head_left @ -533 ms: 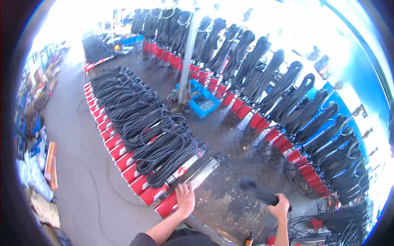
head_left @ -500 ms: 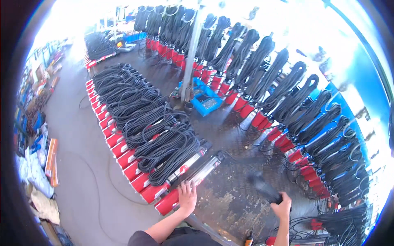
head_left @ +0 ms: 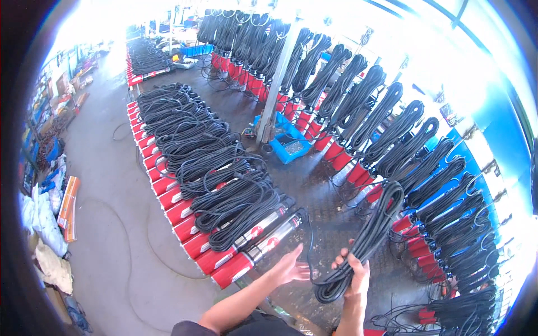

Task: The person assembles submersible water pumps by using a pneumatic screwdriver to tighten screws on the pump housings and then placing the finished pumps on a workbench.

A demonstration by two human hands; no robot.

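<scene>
My right hand (head_left: pixel 357 273) grips a long looped coil of black cable (head_left: pixel 376 224) around its lower part, holding it tilted above the dark worktop. Just left of it is my left hand (head_left: pixel 290 267), empty, with fingers stretched toward the coil but apart from it. A thin stretch of cable runs from the coil up to the end of the nearest red-and-silver cylinder (head_left: pixel 235 270), which lies last in a long row. Black cable bundles (head_left: pixel 230 215) rest across the other cylinders of that row.
Along the right, many red-and-silver cylinders stand upright with hanging cable coils (head_left: pixel 386 106). A metal post (head_left: pixel 280 78) rises beside a blue bin (head_left: pixel 288 147) of small parts. Cables trail over the grey floor (head_left: pixel 106 168); orange boxes (head_left: pixel 68 208) lie at far left.
My left hand has come off the nearest cylinder and moved right. The right hand has brought the cable coil, blurred before, up and leftward. The view has shifted slightly.
</scene>
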